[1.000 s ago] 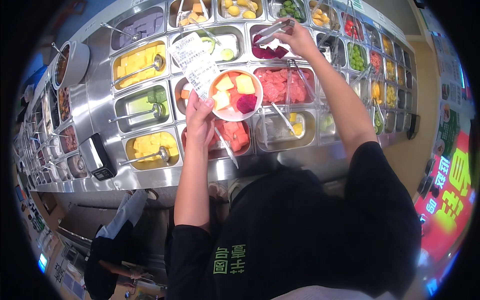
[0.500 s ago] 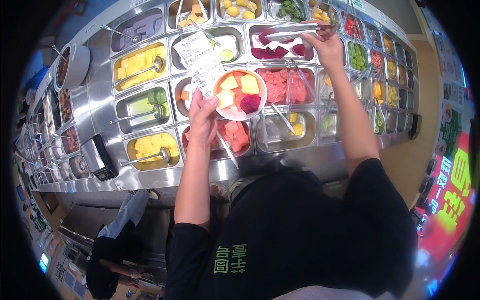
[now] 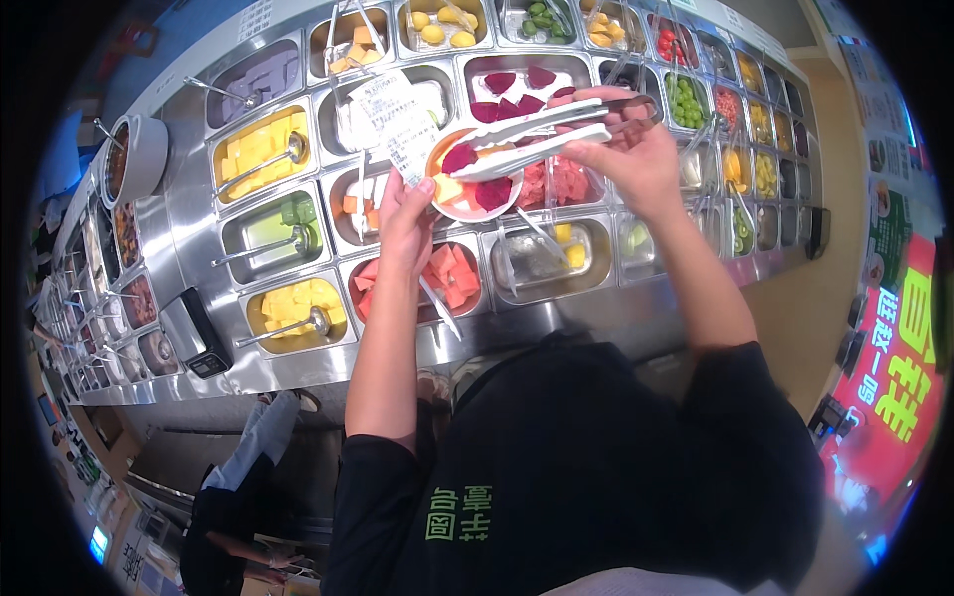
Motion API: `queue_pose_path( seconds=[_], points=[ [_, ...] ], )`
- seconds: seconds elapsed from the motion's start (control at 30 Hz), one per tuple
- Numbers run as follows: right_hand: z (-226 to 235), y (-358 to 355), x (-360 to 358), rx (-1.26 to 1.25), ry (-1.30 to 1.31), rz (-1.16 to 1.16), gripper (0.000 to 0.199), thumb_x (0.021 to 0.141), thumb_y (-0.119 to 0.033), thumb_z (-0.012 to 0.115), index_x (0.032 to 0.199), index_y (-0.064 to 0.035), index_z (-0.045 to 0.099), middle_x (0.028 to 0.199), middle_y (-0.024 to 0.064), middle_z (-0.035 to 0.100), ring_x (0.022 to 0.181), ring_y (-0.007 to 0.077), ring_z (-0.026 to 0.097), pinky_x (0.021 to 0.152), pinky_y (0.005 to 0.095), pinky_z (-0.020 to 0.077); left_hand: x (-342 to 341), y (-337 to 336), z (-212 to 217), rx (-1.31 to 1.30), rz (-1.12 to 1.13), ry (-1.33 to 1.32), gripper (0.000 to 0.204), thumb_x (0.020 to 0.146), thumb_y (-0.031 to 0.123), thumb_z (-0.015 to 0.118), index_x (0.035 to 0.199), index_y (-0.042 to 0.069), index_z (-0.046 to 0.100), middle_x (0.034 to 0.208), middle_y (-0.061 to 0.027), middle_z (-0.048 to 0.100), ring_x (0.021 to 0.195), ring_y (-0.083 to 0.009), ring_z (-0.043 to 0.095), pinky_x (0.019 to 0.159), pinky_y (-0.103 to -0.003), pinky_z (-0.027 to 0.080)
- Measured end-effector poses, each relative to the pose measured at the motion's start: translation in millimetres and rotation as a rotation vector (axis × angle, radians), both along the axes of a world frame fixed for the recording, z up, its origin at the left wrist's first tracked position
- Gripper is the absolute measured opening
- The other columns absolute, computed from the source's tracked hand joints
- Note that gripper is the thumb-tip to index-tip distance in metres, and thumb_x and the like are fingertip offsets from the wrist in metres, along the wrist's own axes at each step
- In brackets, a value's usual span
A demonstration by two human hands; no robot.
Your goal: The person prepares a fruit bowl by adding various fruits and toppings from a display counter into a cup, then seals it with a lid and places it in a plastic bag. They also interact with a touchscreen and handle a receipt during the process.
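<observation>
My left hand (image 3: 405,223) holds a round white bowl (image 3: 465,213) of cut fruit from its left side. Yellow chunks and a dark magenta dragon fruit piece (image 3: 493,193) show in it. A printed paper slip (image 3: 386,121) stands up between the same hand and the bowl. My right hand (image 3: 628,164) is closed round metal tongs with pale tips (image 3: 537,149), which reach left over the bowl. At their tips, above the bowl's left half, is another dragon fruit chunk (image 3: 459,157). The tongs hide part of the bowl's contents.
Steel pans of fruit surround the bowl: dragon fruit (image 3: 501,83) behind, red watermelon (image 3: 452,276) in front, yellow chunks (image 3: 260,149) at left. Loose tongs (image 3: 437,306) jut over the front edge. A black scale-like device (image 3: 195,333) stands front left. Another person (image 3: 224,517) is at lower left.
My right hand has brought the tongs left and nearer, from the dragon fruit pan to over the bowl, with a dragon fruit chunk at their tips. My left hand stays on the bowl.
</observation>
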State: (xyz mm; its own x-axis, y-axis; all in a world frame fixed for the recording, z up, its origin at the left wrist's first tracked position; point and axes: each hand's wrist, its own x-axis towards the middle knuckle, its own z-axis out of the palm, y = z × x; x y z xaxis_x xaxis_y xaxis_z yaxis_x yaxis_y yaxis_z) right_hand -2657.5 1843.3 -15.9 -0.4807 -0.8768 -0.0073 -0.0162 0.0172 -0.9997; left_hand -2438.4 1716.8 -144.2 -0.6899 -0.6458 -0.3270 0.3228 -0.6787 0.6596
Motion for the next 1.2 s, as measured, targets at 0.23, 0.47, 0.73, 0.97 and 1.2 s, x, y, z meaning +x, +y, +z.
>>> queue_pose_path(
  seconds=[0.23,0.47,0.73,0.97,1.2],
  points=[
    [10,8,-15,-0.134,0.062,-0.08,0.046,0.081,0.002,0.073,0.122,0.0021,0.052,0.108,0.0147,0.068,0.095,0.0159,0.066,0.081,0.0273,0.0547,3,-1,-12,-0.045,0.007,-0.009,0.059,0.09,0.015,0.062,0.141,0.0,0.035,0.13,-0.0128,0.055,0.117,-0.0216,0.057,0.098,-0.036,0.047],
    [-3,15,-74,-0.072,0.252,-0.293,0.047,0.081,0.0,0.075,0.123,0.0035,0.053,0.116,0.0183,0.065,0.096,0.0165,0.065,0.086,0.0269,0.0512,10,-5,-14,-0.095,0.017,0.013,0.061,0.09,0.017,0.061,0.142,0.0,0.035,0.134,-0.0121,0.052,0.123,-0.022,0.052,0.105,-0.038,0.04],
    [-55,-7,-103,0.201,0.498,-0.405,0.048,0.078,-0.023,0.082,0.111,0.0027,0.058,0.094,0.0063,0.069,0.085,0.0108,0.065,0.074,0.0238,0.0503,20,-6,-7,-0.064,0.038,0.028,0.058,0.089,0.011,0.062,0.14,-0.001,0.036,0.129,-0.0119,0.056,0.114,-0.0205,0.058,0.1,-0.035,0.045],
    [-69,-17,-111,0.397,0.776,-0.443,0.051,0.075,-0.037,0.081,0.104,0.0005,0.061,0.085,0.0113,0.07,0.077,0.0245,0.069,0.072,0.0343,0.0534,32,-10,-17,-0.089,0.074,-0.01,0.056,0.093,0.02,0.058,0.141,0.001,0.037,0.129,-0.0132,0.055,0.116,-0.0233,0.058,0.098,-0.039,0.049],
    [-85,-18,-125,0.402,0.817,-0.446,0.049,0.077,-0.033,0.08,0.105,0.001,0.059,0.09,0.0161,0.071,0.085,0.0292,0.07,0.077,0.0366,0.0531,34,-8,-11,-0.076,0.089,-0.007,0.059,0.09,0.015,0.06,0.14,-0.003,0.035,0.134,-0.0149,0.052,0.121,-0.0243,0.054,0.103,-0.038,0.043]
  ],
)
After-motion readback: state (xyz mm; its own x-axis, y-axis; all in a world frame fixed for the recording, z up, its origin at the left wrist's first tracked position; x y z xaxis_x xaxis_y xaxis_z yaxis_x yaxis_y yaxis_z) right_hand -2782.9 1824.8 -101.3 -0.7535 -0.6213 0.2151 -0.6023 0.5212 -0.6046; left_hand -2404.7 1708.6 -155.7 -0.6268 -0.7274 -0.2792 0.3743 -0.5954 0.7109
